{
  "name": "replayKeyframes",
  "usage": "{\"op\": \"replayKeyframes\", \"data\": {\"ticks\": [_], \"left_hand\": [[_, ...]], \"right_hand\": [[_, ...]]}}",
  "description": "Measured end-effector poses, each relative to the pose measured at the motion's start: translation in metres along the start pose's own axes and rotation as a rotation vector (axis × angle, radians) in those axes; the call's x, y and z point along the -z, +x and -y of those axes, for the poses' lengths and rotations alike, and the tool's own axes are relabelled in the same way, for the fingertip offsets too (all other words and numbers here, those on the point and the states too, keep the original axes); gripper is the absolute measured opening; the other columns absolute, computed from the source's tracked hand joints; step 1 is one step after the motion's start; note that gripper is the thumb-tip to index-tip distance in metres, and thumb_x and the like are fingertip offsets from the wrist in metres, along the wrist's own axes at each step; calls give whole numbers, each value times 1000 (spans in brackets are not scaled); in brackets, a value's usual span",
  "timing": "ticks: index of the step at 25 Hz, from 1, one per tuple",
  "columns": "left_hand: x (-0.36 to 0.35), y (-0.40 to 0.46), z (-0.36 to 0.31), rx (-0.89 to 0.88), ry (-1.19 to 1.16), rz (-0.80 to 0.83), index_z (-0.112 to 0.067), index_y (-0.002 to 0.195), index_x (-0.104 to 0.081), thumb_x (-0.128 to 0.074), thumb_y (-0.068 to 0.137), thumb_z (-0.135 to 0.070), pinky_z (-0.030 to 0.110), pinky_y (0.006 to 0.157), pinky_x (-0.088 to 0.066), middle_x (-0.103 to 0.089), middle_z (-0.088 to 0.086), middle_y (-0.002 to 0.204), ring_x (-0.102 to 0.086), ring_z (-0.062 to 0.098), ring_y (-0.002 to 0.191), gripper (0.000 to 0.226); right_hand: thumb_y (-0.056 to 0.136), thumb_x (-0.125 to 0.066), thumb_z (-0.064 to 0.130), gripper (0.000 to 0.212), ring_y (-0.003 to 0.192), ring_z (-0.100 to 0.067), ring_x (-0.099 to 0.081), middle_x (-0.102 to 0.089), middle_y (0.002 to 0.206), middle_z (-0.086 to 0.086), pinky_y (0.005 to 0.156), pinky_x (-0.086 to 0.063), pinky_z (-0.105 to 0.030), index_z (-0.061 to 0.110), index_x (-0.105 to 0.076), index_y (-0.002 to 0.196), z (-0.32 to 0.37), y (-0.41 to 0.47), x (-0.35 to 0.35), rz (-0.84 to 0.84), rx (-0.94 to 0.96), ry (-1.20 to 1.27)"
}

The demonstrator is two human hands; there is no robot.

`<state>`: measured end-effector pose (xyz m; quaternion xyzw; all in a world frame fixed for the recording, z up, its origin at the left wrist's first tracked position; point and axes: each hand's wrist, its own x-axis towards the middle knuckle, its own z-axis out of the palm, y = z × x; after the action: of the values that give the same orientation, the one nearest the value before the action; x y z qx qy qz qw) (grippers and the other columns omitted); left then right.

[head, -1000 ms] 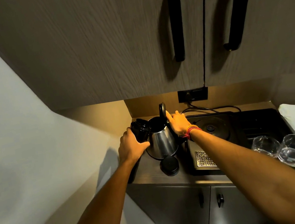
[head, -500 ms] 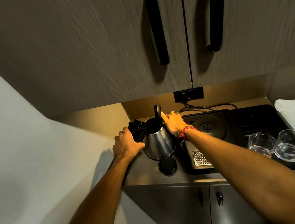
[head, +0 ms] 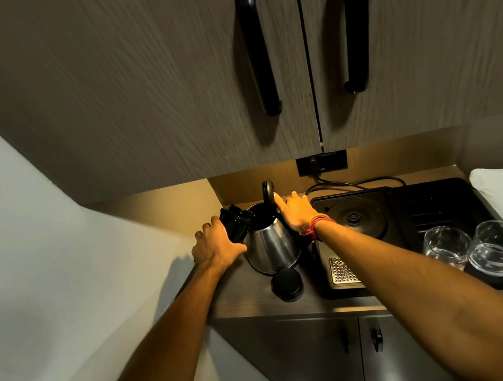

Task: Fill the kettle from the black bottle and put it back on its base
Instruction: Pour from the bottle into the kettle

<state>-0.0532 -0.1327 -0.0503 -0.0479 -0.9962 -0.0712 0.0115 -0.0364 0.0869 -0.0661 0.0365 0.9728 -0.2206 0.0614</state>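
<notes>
A dim kitchenette nook: kettle (head: pixel 272 244) on the surface (head: pixel 248 295), left of its empty base (head: pixel 354 216).
The left hand (head: pixel 216 247) has its fingers wrapped around the tilted bottle (head: pixel 237 225) at the kettle's mouth; the right hand (head: pixel 296 212) props the lid (head: pixel 268 191) with loosely spread fingers. A wobble could spill water toward the powered base.

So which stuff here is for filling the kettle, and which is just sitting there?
For the job:
- kettle, lid up
- black bottle, tipped at the kettle, in the left hand
- bottle cap
- kettle base
- right hand, at the kettle

Just sitting there:
- two glasses
- black tray
- cupboard handles
</notes>
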Motion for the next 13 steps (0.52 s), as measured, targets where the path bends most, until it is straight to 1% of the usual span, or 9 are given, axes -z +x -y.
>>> {"op": "replayKeyframes", "data": {"ticks": [4, 7, 10, 13], "left_hand": [[4, 1, -1, 4, 22, 13, -16, 129, -44, -82, 59, -51, 41, 72, -52, -59, 10, 124, -56, 30, 111, 87], [5, 1, -2, 4, 34, 9, -16, 129, -44, -82, 60, -50, 42, 73, -53, -58, 10, 123, -56, 30, 110, 86], [5, 1, -2, 7, 57, 13, -16, 131, -43, -83, 62, -52, 43, 75, -54, -58, 11, 125, -56, 30, 112, 88], [5, 2, -2, 9, 70, 13, -16, 131, -44, -83, 61, -52, 44, 76, -55, -59, 11, 125, -57, 31, 112, 89]], "right_hand": [[102, -30, 24, 60, 141, -48, -27, -56, 130, -30, 116, -27, -56, 18, -4, 157, -1, 0, 0, -1, 11, -4], [103, -29, 25, 60, 143, -48, -25, -55, 131, -30, 118, -23, -57, 19, -5, 157, -2, 0, 0, 6, 15, 13], [103, -29, 25, 60, 142, -47, -27, -55, 132, -30, 117, -24, -56, 18, -4, 157, -2, 0, -1, -1, 19, 14], [103, -27, 26, 59, 143, -48, -24, -53, 135, -30, 119, -22, -57, 19, -3, 157, -2, -1, 0, 11, 19, 26]]}}
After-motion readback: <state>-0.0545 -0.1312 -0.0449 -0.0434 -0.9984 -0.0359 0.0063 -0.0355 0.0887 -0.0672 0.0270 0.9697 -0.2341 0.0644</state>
